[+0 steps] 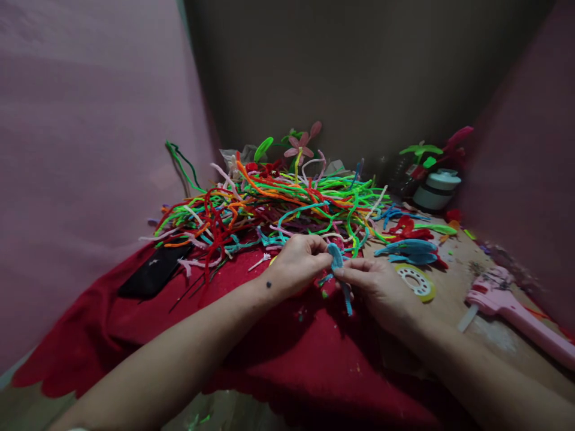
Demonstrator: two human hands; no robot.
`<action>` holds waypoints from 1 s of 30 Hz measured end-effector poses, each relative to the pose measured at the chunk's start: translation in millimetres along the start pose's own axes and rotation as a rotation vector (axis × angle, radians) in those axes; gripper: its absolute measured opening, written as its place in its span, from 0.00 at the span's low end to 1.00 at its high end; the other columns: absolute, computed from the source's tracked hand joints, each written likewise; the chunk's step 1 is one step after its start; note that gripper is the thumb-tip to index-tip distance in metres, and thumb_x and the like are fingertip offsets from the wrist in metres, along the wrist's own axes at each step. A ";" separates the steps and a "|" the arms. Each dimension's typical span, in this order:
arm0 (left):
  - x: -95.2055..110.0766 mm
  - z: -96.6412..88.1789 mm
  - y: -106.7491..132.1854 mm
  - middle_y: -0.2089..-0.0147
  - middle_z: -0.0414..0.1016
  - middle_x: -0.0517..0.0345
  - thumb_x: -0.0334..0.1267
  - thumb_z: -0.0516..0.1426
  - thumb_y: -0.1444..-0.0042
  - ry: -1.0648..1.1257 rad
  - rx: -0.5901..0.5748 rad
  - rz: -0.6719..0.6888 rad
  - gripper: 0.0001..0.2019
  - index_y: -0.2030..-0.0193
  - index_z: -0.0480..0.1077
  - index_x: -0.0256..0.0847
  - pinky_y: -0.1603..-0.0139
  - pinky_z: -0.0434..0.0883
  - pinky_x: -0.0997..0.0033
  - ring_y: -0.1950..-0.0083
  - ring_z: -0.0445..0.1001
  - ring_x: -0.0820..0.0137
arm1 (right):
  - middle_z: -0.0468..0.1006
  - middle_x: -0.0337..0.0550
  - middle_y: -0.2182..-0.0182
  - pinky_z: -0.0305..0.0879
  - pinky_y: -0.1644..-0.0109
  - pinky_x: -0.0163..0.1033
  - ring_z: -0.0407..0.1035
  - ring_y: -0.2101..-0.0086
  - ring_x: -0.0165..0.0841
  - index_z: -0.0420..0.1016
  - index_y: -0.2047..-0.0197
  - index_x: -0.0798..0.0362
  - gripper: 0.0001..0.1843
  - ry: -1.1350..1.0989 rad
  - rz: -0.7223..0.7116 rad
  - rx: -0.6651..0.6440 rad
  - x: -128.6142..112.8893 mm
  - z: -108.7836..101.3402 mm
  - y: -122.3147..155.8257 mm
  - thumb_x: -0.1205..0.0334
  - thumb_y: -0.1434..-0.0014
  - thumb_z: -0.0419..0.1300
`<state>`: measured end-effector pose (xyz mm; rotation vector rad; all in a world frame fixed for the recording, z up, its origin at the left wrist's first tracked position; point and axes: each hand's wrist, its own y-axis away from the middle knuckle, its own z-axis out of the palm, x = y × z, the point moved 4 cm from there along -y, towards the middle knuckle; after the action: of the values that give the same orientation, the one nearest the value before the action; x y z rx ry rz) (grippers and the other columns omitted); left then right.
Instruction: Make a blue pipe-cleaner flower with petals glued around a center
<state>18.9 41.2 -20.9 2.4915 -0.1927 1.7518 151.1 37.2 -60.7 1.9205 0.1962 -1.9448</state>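
Observation:
Between my two hands is a light blue pipe cleaner piece [335, 257], bent into a rounded petal shape with a straight tail hanging down. My left hand [302, 260] pinches its upper left side with closed fingers. Lower on the right, my right hand [371, 280] grips the piece between thumb and fingers. Blue pipe cleaner petals [412, 250] lie just beyond my right hand, beside a roll of clear tape [415, 282]. Behind both hands spreads a large tangled pile of coloured pipe cleaners [287, 200].
A black phone [155, 270] lies at the left on the red cloth [287, 347]. At the right, a pink glue gun [507, 308] rests on a brown board [467, 254]. A pale jar [436, 190] and a pink pipe cleaner flower [300, 145] stand at the back.

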 end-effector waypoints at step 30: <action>14.0 3.6 7.8 0.76 0.67 0.60 0.31 0.57 0.51 -0.214 0.136 0.492 0.07 0.78 0.72 0.35 0.70 0.62 0.76 0.73 0.64 0.77 | 0.66 0.36 0.87 0.48 0.78 0.33 0.54 0.84 0.23 0.69 0.83 0.57 0.11 -0.021 -0.021 -0.060 1.1 -2.4 -3.2 0.62 0.54 0.61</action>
<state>25.7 32.2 -9.0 2.9162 -0.7886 1.6822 152.2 40.8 -62.5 1.8662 0.2660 -1.9496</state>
